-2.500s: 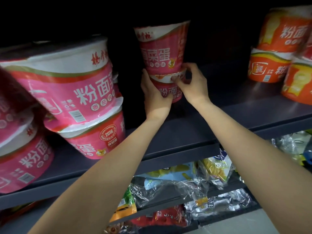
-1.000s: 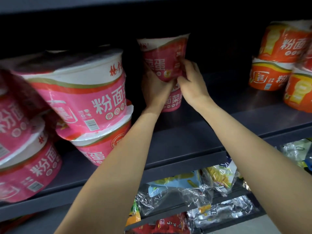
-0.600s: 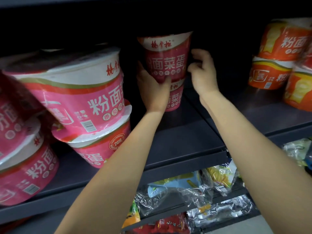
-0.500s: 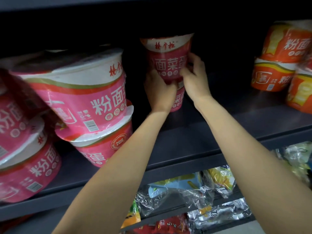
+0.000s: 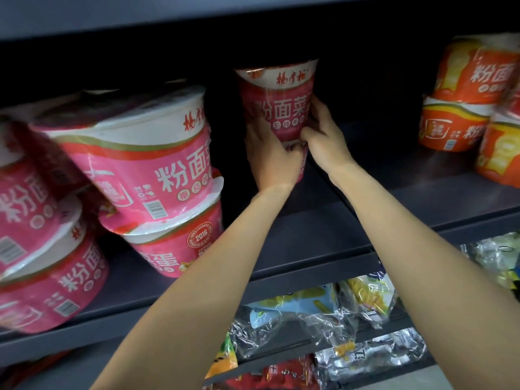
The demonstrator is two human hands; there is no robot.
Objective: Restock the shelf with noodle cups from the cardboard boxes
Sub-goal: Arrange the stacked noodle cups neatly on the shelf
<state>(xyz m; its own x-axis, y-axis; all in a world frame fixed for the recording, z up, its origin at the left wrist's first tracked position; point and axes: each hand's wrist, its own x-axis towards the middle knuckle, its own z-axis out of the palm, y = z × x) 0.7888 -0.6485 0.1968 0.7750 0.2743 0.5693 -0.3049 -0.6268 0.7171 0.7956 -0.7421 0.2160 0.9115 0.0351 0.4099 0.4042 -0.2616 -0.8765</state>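
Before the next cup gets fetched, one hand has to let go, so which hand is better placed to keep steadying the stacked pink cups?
Left, probably. The left hand wraps the joint where the upper pink cup sits on the lower cup, touching both. The right hand grips only the upper cup's side.

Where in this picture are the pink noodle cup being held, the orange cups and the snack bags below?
pink noodle cup (image 5: 277, 106), head view, on its printed front wall.
orange noodle cups (image 5: 453, 128), head view, on the lower cup's front.
snack bags (image 5: 298, 319), head view, on a crinkled clear wrapper on the lower shelf.
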